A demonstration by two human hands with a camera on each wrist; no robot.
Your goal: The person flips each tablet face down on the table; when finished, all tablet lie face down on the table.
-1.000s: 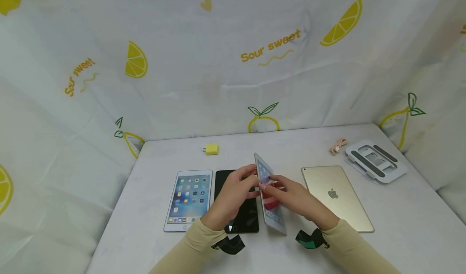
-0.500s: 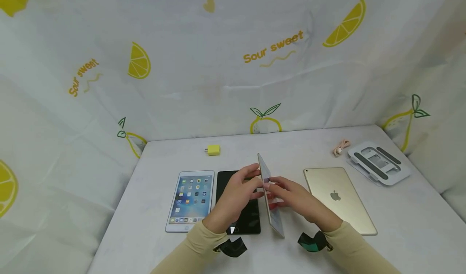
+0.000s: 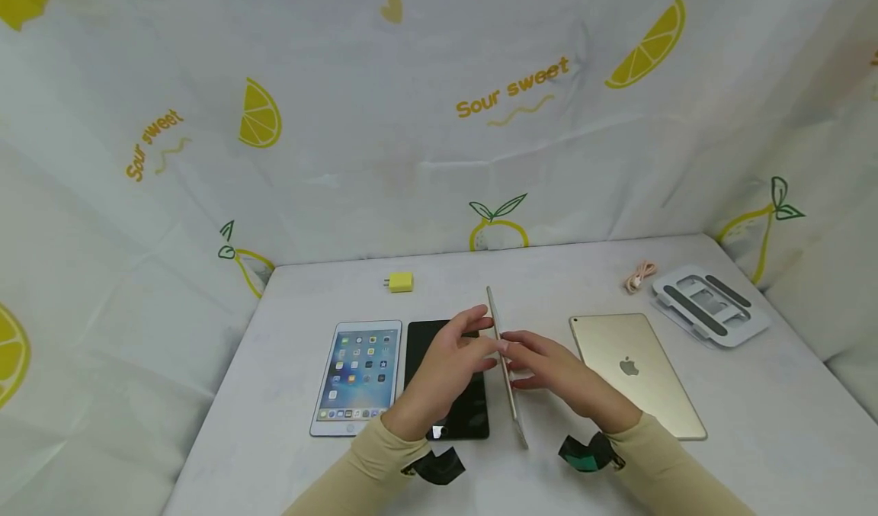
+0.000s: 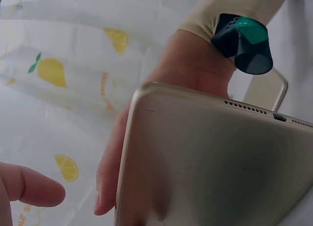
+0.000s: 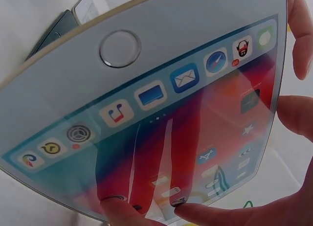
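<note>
tablet [image 4: 215, 157] has swung edge-on, right hand [image 3: 559, 375] touching its screen [image 5: 215, 123]

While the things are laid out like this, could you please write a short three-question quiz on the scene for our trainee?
1. Multiple choice: which item lies closest to the white stand?
a) the yellow plug
b) the pink cable
c) the black tablet
2. True or false: the gold tablet lying on the table has its back facing up.
3. Short answer: which side of the held tablet faces the right hand?

Key:
1. b, the pink cable.
2. True.
3. Its screen, as the right wrist view shows.
</note>
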